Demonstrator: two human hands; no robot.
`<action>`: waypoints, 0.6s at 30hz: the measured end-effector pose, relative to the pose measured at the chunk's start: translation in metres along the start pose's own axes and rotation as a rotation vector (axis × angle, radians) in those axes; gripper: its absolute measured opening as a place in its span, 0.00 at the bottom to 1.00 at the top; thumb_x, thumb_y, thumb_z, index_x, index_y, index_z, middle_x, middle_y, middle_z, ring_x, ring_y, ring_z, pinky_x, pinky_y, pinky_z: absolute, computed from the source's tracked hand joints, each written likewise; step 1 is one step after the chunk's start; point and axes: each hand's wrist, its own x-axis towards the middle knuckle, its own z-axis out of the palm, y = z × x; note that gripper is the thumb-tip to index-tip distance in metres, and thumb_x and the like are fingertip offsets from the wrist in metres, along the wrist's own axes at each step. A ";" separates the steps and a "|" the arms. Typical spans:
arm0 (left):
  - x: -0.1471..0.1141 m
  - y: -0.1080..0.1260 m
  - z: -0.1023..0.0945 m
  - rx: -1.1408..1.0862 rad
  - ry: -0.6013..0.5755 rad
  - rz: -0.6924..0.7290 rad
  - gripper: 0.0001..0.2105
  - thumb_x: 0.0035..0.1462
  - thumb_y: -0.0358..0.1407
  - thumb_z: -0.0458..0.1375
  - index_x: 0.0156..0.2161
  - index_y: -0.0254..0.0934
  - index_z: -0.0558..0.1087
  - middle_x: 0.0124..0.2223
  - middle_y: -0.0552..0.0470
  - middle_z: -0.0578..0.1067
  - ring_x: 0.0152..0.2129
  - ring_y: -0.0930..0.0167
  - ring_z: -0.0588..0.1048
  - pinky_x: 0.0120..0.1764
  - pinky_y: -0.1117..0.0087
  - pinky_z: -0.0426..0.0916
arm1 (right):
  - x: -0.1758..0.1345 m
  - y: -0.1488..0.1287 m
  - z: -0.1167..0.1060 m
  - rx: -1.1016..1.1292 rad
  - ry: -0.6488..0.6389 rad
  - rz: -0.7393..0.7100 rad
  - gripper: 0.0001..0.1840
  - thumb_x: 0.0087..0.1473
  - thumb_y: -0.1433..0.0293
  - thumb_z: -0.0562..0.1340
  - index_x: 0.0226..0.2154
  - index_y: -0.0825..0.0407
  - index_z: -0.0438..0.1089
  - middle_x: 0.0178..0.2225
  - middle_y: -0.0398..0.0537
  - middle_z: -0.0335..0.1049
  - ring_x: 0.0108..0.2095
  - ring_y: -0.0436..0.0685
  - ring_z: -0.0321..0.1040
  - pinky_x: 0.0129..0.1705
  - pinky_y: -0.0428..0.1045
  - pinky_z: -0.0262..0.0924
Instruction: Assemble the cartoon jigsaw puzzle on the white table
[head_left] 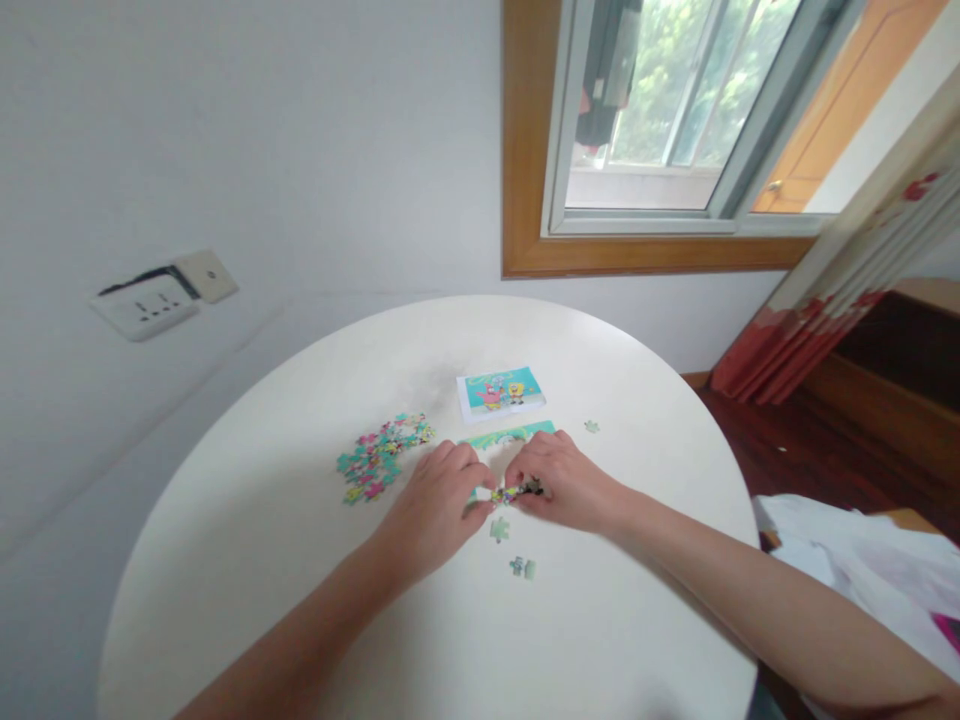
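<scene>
Between the fingertips of both hands is a small cluster of puzzle pieces (504, 495), yellow and multicoloured. My left hand (442, 495) pinches its left side, and my right hand (555, 480) grips its right side, with a dark part showing under the fingers. Just beyond the hands lies a joined green strip of puzzle (517, 434), partly hidden by them. A picture card (504, 393) with a pink starfish and a yellow square character rests behind the strip. Closer to me are a pale green piece (499, 529) and a pair of small pieces (523, 568).
A heap of loose puzzle pieces (382, 458) spreads left of my hands on the round white table (300, 600). One stray piece (592, 426) lies to the right. The wall with a socket (146, 305) and a window (660, 110) stand beyond the table.
</scene>
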 end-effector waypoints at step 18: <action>0.003 0.002 0.009 -0.029 0.032 0.013 0.06 0.54 0.33 0.62 0.39 0.39 0.74 0.39 0.49 0.71 0.41 0.63 0.66 0.45 0.61 0.61 | 0.006 0.004 -0.003 0.306 0.194 0.240 0.10 0.48 0.78 0.60 0.32 0.51 0.75 0.27 0.42 0.71 0.31 0.50 0.65 0.36 0.45 0.57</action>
